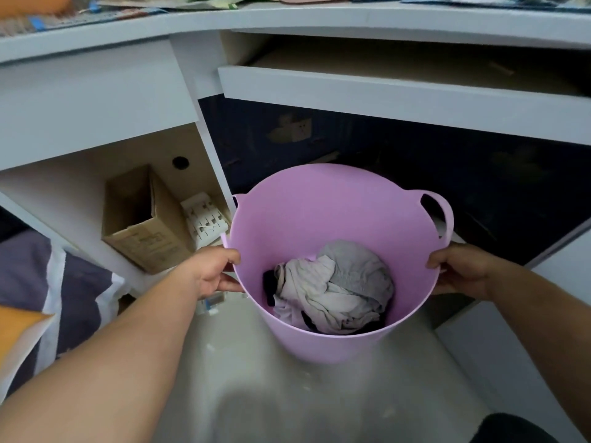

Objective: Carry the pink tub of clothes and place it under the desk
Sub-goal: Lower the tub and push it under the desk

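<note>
The pink tub [323,219] of clothes [335,286] is held by its rim at both sides, gripped by the left hand [214,273] and right hand [460,270], before the counter [319,19] opening.

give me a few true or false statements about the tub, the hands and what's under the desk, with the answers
1. Both hands hold the pink tub by its rim, the left hand on one side and the right hand on the other. True.
2. The tub is empty. False: crumpled clothes, grey and whitish with some dark fabric, lie in its bottom.
3. An open cardboard box sits in the compartment under the desk to the left of the tub. True.
4. The drawer above the tub is fully closed. False: it is pulled out, and its inside shows.
5. The right hand grips the tub's loop handle. False: it holds the rim nearer the person; the handle is free.
</note>
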